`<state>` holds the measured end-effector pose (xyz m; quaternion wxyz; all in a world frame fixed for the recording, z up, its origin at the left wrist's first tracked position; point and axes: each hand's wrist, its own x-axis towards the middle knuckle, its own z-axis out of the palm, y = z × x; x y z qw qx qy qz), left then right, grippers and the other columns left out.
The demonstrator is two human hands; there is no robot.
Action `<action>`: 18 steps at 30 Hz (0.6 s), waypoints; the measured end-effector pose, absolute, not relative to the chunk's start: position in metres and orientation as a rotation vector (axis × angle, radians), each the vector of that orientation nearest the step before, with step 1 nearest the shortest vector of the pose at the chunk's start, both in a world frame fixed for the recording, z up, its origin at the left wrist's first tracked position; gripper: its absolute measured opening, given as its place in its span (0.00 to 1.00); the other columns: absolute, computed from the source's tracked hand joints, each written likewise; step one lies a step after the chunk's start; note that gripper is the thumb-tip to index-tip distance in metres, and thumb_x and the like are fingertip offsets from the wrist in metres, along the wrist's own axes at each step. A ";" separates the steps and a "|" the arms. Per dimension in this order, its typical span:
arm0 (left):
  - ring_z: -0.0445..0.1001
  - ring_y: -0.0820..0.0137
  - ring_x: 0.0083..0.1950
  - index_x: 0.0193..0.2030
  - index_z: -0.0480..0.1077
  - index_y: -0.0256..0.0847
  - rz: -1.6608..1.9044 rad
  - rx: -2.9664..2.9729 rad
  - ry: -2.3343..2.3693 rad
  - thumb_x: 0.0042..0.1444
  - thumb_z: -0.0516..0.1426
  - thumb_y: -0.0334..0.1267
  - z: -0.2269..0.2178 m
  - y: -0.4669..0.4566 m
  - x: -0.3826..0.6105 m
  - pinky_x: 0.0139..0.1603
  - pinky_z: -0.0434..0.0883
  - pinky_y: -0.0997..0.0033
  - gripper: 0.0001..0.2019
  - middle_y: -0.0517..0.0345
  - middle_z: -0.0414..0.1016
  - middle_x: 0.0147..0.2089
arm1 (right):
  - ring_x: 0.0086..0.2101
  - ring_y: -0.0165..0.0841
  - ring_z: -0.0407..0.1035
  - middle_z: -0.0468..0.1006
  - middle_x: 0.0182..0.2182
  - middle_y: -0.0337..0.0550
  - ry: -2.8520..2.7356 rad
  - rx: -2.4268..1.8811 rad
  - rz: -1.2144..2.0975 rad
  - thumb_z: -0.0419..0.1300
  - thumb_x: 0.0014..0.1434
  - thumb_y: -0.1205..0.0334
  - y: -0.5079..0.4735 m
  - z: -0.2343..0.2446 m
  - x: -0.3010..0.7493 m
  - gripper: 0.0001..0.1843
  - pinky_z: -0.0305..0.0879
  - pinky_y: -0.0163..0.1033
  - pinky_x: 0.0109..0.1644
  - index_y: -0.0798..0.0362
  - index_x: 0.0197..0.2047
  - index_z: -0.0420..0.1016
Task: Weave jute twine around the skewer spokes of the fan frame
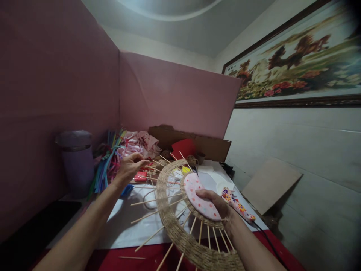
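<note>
My right hand (216, 205) grips a round craft piece (175, 222) by its centre: a pink dotted fabric disc (197, 197) ringed with jute rope, with thin wooden sticks radiating out to a wider rope ring. The piece is held tilted above the table. My left hand (130, 167) is raised beyond its far left edge, fingers loosely curled and apart, near the stick tips, with nothing visible in it.
A flower-patterned glue gun (237, 205) with a black cord lies right of the piece. White sheet (124, 222) over red cloth covers the table. Coloured strips (105, 167), pink fabric (138, 143), a lidded purple bin (76, 158), cardboard (203, 145) stand behind. Pink partitions enclose left and back.
</note>
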<state>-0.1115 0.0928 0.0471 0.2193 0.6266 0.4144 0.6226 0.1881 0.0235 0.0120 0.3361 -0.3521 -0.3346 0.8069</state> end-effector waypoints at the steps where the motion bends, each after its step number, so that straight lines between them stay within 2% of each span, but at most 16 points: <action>1: 0.60 0.78 0.19 0.20 0.66 0.36 1.690 1.707 1.130 0.37 0.62 0.43 0.049 0.092 -0.112 0.19 0.56 0.78 0.13 0.64 0.64 0.17 | 0.26 0.35 0.74 0.78 0.28 0.57 -0.872 -0.917 2.095 0.49 0.54 0.64 0.024 0.012 0.189 0.21 0.70 0.35 0.32 0.72 0.46 0.67; 6: 0.60 0.78 0.19 0.18 0.66 0.36 1.580 1.609 1.067 0.35 0.63 0.43 0.053 0.087 -0.109 0.19 0.56 0.77 0.13 0.64 0.64 0.17 | 0.24 0.33 0.73 0.79 0.26 0.54 -0.912 -0.916 2.106 0.50 0.52 0.67 0.023 0.011 0.190 0.20 0.69 0.33 0.28 0.71 0.46 0.68; 12: 0.59 0.79 0.19 0.18 0.67 0.35 1.551 1.510 0.991 0.34 0.64 0.41 0.044 0.088 -0.096 0.20 0.56 0.78 0.13 0.65 0.64 0.16 | 0.27 0.35 0.74 0.79 0.28 0.56 -0.912 -0.845 2.115 0.49 0.52 0.62 0.020 0.009 0.191 0.20 0.70 0.35 0.32 0.69 0.42 0.70; 15: 0.60 0.79 0.18 0.19 0.67 0.35 1.502 1.486 0.946 0.37 0.63 0.42 0.036 0.088 -0.088 0.19 0.56 0.78 0.13 0.65 0.63 0.16 | 0.27 0.35 0.74 0.78 0.27 0.57 -0.934 -0.822 2.121 0.49 0.52 0.62 0.020 0.010 0.191 0.20 0.70 0.36 0.33 0.70 0.41 0.70; 18: 0.64 0.76 0.19 0.23 0.69 0.34 1.439 1.457 0.896 0.39 0.62 0.44 0.029 0.089 -0.085 0.20 0.60 0.76 0.13 0.61 0.67 0.19 | 0.27 0.36 0.74 0.78 0.27 0.57 -0.929 -0.816 2.118 0.48 0.53 0.62 0.020 0.012 0.191 0.20 0.70 0.36 0.33 0.70 0.41 0.70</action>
